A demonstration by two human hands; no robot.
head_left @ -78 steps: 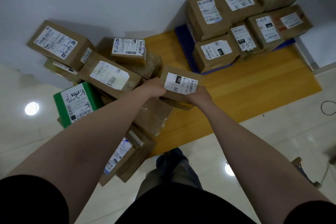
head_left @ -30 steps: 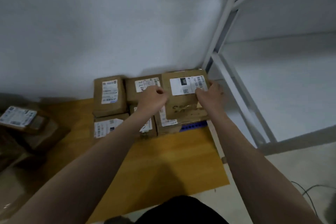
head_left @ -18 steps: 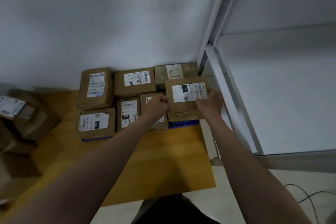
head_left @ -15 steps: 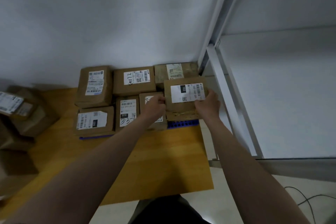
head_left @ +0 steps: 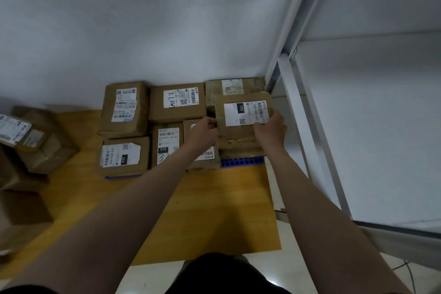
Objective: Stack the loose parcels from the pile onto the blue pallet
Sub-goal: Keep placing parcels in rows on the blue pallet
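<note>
Between the two hands sits a flat, rectangular parcel (head_left: pixel 239 135) of brown cardboard, wrapped in glossy clear tape that wrinkles along its near edge. A white label (head_left: pixel 245 112) covers much of its top, printed with a black square reading 102, a barcode and a small square code. The left hand (head_left: pixel 204 135) curls its fingers round the parcel's left edge; the right hand (head_left: pixel 270 130) grips the right edge, thumb lying on the label. Directly under the parcel is another taped brown box (head_left: pixel 241 150), and below that the blue pallet (head_left: pixel 242 162) shows a perforated plastic edge just beside the right wrist. Whether the parcel rests on the box beneath cannot be told. Left of the left hand, more labelled cardboard boxes (head_left: pixel 124 110) lie packed side by side. Under both forearms spreads a smooth yellow wooden board (head_left: pixel 214 210). Right of the right hand rises a white metal shelf frame (head_left: pixel 300 112)
</note>
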